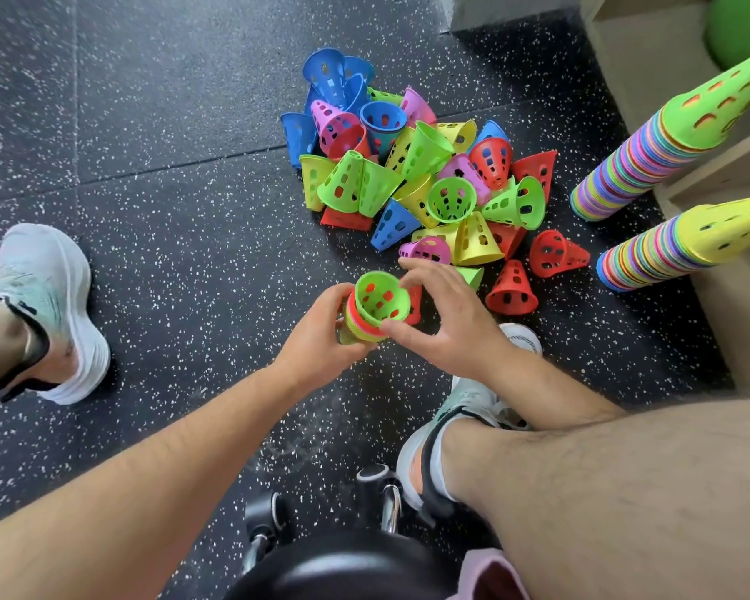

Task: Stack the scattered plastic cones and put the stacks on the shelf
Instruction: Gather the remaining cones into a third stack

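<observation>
My left hand [321, 331] grips a short stack of nested cones [366, 313] held above the floor, with a green cone on top, open end facing me. My right hand [442, 318] is beside it, thumb and fingers spread around the green cone's rim, thumb touching the rim's lower edge. Beyond lies a loose pile of scattered cones [425, 175] in blue, green, yellow, red and pink. Two tall finished stacks stand at the right: one with a green top [650, 153], one with a yellow top [676, 249]. The shelf [650, 45] is at the upper right.
The floor [170, 145] is black speckled rubber tile. My left shoe [48, 305] is at the left, my right shoe [460, 422] and bare leg at the lower right. A black stool seat with castors [347, 569] sits under me. A green ball [741, 23] rests in the shelf.
</observation>
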Motion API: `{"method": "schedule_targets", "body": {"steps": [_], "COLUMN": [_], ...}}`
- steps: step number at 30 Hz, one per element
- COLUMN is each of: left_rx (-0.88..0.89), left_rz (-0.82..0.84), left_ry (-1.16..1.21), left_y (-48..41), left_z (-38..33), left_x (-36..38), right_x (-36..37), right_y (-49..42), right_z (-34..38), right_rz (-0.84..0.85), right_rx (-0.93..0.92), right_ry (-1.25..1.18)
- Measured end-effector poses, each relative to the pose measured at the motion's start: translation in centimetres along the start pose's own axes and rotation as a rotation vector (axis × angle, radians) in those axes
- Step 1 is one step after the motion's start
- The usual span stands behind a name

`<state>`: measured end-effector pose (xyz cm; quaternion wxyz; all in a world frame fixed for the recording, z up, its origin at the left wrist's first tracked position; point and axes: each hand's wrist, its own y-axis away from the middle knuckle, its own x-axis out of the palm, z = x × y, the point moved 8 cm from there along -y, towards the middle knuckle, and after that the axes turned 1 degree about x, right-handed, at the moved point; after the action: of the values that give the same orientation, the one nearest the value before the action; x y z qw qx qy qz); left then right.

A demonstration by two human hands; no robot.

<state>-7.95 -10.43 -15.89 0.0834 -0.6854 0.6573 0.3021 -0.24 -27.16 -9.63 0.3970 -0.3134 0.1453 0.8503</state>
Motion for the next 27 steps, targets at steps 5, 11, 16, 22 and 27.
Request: {"method": "schedule_targets", "body": {"steps": [5, 11, 16, 22, 27], "left_rx": [-0.031, -0.055, -0.061, -0.074, -0.079], "left_rz": [-0.012, -0.008, 0.000, -0.019, -0.035], "left_ry": [-0.014, -0.033, -0.032, -0.019, -0.008], "left_y": [0.5, 0.8, 0.8, 1.0, 1.0], "left_z": [1.0, 1.8, 1.9, 2.2, 2.0], "left_x": [-0.6, -0.8, -0.8, -1.1, -1.3], "right_x": [0.6, 3.6, 3.8, 1.2, -0.4], "right_y": [0.3, 1.1, 0.9, 0.5, -0.3], "right_z": [-2.2, -3.2, -3.1, -1.5, -1.4], "right_rz": [-0.049, 0.142, 0.173, -0.072, -0.119], "right_rx": [0.009, -0.062, -0.068, -0.125, -0.132], "right_ry": [0.125, 0.471, 0.568, 0.426, 0.361]}}
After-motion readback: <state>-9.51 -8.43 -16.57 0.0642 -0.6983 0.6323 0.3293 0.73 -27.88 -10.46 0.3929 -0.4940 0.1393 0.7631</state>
